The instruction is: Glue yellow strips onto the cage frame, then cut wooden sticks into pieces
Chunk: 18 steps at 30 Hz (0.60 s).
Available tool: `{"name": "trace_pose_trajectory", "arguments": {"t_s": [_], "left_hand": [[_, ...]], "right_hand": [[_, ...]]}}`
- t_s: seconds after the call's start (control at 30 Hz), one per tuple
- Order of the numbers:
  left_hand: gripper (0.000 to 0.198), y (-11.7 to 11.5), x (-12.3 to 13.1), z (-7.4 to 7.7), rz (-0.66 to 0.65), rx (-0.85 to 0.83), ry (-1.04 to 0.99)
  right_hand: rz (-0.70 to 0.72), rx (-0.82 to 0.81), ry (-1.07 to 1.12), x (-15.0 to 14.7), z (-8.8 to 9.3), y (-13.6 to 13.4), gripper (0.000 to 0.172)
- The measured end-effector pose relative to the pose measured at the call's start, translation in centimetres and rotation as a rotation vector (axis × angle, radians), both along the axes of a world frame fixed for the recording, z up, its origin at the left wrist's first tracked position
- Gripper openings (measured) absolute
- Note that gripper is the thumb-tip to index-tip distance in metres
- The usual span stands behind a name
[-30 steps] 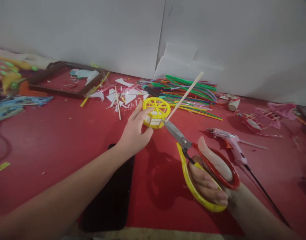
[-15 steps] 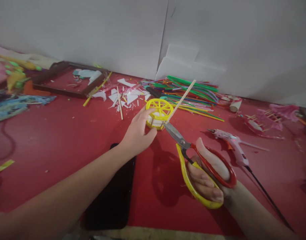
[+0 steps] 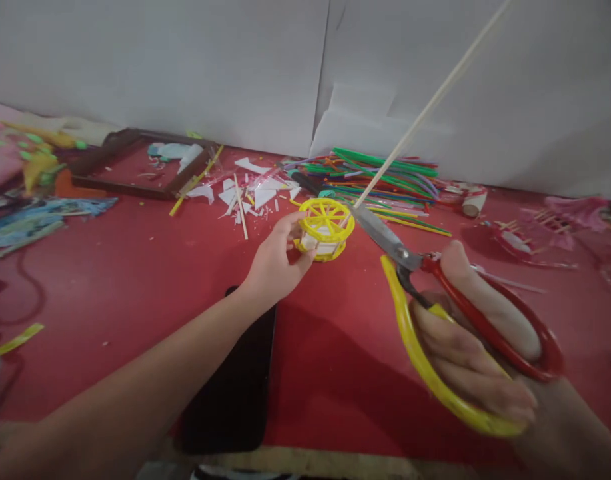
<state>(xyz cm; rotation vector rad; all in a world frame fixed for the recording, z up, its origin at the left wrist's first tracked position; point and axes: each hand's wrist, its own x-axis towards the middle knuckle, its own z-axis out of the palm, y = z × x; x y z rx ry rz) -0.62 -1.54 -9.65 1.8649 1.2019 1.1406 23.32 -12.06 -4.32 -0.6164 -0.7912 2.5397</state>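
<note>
My left hand (image 3: 280, 260) pinches the near left side of a small round craft piece (image 3: 328, 230). It has a yellow spoked ring on top, a yellow ring below and pale panels between. My right hand (image 3: 478, 340) grips a pair of scissors (image 3: 392, 250) with one red and one yellow handle. The blades look nearly closed, tips at the craft piece's right side. From beside those tips a thin wooden stick (image 3: 425, 117) slants up and right. Whether its lower end touches the blades or the craft piece, I cannot tell.
On the red table (image 3: 175, 267), a black phone (image 3: 230, 380) lies near the front edge. Behind are white scraps (image 3: 265, 193), coloured pipe cleaners (image 3: 385, 170) and a brown frame (image 3: 130, 190). Pink pieces (image 3: 540, 227) lie at right. A pale wall (image 3: 185, 67) stands behind.
My right hand and the scissors have moved right and nearer, now covering the glue gun. The stick reaches much higher and farther right. The craft piece has shifted slightly right.
</note>
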Motion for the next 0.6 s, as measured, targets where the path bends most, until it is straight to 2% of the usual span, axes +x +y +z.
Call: {"name": "trace_pose_trajectory", "arguments": {"t_s": [0.07,0.13,0.23,0.4,0.5,0.6], "left_hand": [[0.057,0.0,0.1,-0.1,0.012,-0.005,-0.03],[0.058,0.0,0.1,-0.1,0.007,-0.005,-0.054],[0.056,-0.1,0.2,0.1,-0.004,-0.006,-0.058],[0.056,-0.1,0.2,0.3,-0.003,-0.024,-0.057],[0.057,-0.1,0.2,0.1,-0.007,-0.015,-0.069],[0.058,0.0,0.2,-0.1,-0.007,-0.02,-0.072]], "right_hand": [[-0.122,-0.049,0.075,-0.5,1.3,0.6,0.081],[-0.13,-0.1,0.1,-0.8,1.9,1.0,0.081],[-0.105,-0.165,0.16,-0.7,1.1,1.0,0.081],[-0.191,-0.252,0.218,0.4,-0.8,0.2,0.087],[-0.191,-0.26,0.195,0.2,-0.4,0.3,0.086],[-0.171,-0.204,0.178,-0.5,0.4,0.6,0.077]]}}
